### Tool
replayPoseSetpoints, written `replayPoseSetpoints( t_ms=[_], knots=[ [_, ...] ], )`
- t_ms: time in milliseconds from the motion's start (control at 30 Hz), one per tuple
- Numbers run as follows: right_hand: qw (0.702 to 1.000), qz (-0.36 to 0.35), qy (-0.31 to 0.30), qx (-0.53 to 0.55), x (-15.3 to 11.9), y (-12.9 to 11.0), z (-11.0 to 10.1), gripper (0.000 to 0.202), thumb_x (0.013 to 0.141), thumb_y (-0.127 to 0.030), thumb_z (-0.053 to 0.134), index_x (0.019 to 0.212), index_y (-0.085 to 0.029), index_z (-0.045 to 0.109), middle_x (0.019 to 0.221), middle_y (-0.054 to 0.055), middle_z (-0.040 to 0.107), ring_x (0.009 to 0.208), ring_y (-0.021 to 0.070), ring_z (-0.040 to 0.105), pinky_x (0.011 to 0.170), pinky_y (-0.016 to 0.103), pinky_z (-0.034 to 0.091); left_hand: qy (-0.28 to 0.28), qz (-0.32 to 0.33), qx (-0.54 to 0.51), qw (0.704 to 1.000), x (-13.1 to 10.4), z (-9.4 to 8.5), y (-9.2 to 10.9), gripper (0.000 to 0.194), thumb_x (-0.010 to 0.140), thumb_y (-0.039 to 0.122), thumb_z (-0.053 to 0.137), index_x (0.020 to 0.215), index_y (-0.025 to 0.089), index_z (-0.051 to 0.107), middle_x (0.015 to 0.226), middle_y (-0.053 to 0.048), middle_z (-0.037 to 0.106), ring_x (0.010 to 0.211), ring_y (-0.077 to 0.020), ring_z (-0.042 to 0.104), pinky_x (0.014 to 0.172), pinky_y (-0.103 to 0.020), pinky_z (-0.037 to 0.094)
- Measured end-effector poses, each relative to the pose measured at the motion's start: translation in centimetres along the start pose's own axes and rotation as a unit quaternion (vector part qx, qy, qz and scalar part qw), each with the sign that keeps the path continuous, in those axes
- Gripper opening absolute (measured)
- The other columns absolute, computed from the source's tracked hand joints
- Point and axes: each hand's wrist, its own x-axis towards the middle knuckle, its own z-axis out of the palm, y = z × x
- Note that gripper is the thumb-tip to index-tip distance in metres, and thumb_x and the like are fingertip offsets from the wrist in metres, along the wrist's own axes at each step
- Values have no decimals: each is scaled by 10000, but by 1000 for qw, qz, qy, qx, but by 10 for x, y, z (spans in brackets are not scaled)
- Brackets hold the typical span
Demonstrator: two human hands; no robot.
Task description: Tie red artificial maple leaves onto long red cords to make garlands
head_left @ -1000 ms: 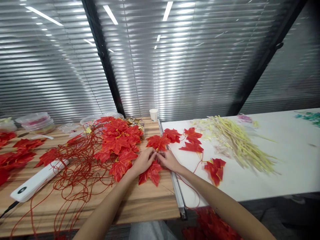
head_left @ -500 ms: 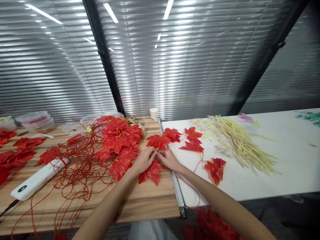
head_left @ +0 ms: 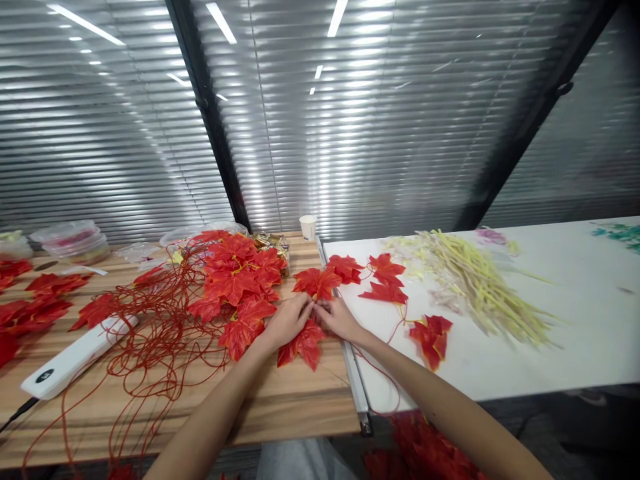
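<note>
My left hand (head_left: 291, 321) and my right hand (head_left: 340, 319) meet at the right edge of the wooden table, fingertips pinched together at the stem of a red maple leaf (head_left: 316, 283). What exactly lies between the fingertips is too small to make out. Another red leaf (head_left: 303, 344) lies just below my left hand. A red cord (head_left: 373, 365) runs from near my right hand over the white table, linked with more red leaves (head_left: 386, 269). To the left of my hands is a heap of red leaves (head_left: 233, 280) beside tangled red cord (head_left: 160, 333).
A white device (head_left: 77, 357) with a black cable lies on the wooden table (head_left: 295, 417). Plastic tubs (head_left: 73, 243) and a paper cup (head_left: 308, 228) stand behind. Yellow strips (head_left: 480, 287) cover part of the white table (head_left: 590, 320). Red leaves (head_left: 425, 447) lie below the table edge.
</note>
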Motion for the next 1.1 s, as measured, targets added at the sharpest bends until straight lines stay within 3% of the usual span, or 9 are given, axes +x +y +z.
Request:
replayPoseSetpoints(
  t_ms=[1100],
  knots=[
    [999, -28, 5, -35, 0, 1, -1, 276, 836, -169, 411, 600, -162, 554, 607, 22, 635, 574, 145, 576, 619, 252, 428, 1, 9, 14, 1000, -1, 1, 0, 172, 861, 259, 323, 751, 189, 435, 723, -25, 533, 662, -151, 497, 622, -270, 388]
  ],
)
